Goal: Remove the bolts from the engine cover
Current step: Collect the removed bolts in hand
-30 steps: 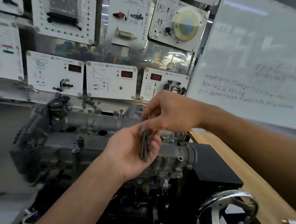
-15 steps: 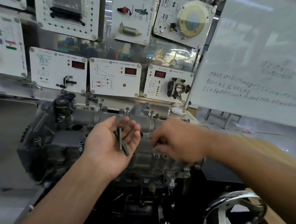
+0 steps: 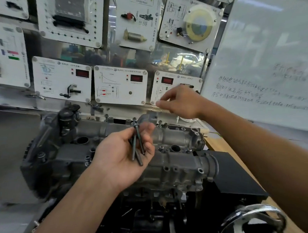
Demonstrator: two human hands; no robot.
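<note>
The grey engine cover lies across the middle of the view. My left hand hovers palm up over its centre and holds a few long dark bolts under the thumb and curled fingers. My right hand is raised above the cover's rear right part, apart from it. Its fingers stretch leftward and are blurred; I see nothing in them. Bolt heads stand along the cover's rear edge, and other bolt heads sit near the plug hole at the right.
White training panels with red displays stand right behind the engine. A whiteboard with handwriting leans at the right. A black box and a wooden bench sit right of the engine. A chrome handwheel is at bottom right.
My right hand has lifted from the cover's front and gone up and back toward the rear right. My left hand, still holding the bolts, has stayed over the cover's middle.
</note>
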